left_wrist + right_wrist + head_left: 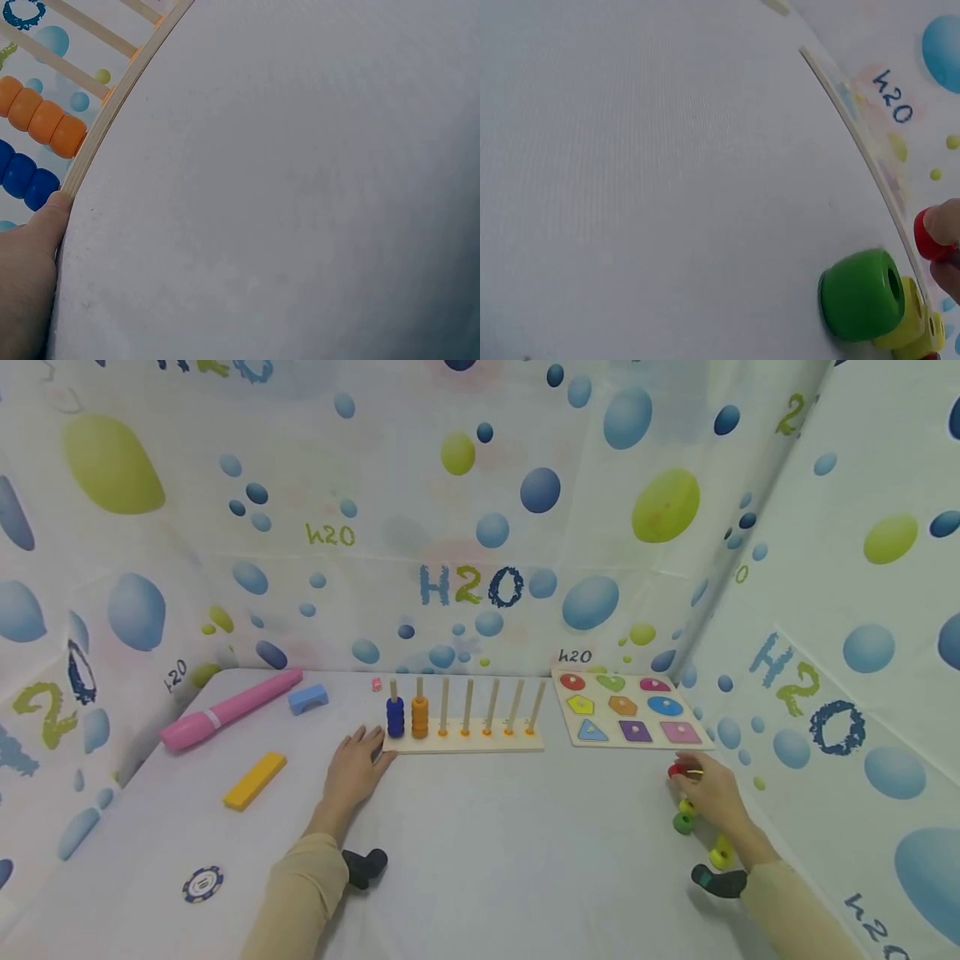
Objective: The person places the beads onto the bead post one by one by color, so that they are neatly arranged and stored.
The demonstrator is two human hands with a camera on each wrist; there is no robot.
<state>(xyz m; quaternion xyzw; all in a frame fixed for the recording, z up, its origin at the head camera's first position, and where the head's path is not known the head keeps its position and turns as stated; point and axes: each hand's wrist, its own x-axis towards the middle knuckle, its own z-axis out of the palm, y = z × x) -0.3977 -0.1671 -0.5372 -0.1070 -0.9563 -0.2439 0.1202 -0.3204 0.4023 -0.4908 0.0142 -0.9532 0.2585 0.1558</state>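
A wooden peg board [465,746] has several upright pegs. Dark blue beads [395,718] fill its leftmost peg and orange beads [420,718] the second; the other pegs bear only thin orange rings at their bases. My left hand [354,768] holds the board's left end, thumb [54,217] on its front edge in the left wrist view. Far to the right, my right hand [711,789] pinches a red bead [928,240] between thumb and fingers. Just below that hand lie a green bead [859,296] and yellow beads [722,853], partly hidden by it.
A shape puzzle board [562,710] lies at the back right. On the left are a pink marker-shaped tube [247,703], a blue arched block [307,698], a yellow block [255,782] and a poker chip [202,884]. A small pink die [377,684] sits behind the peg board.
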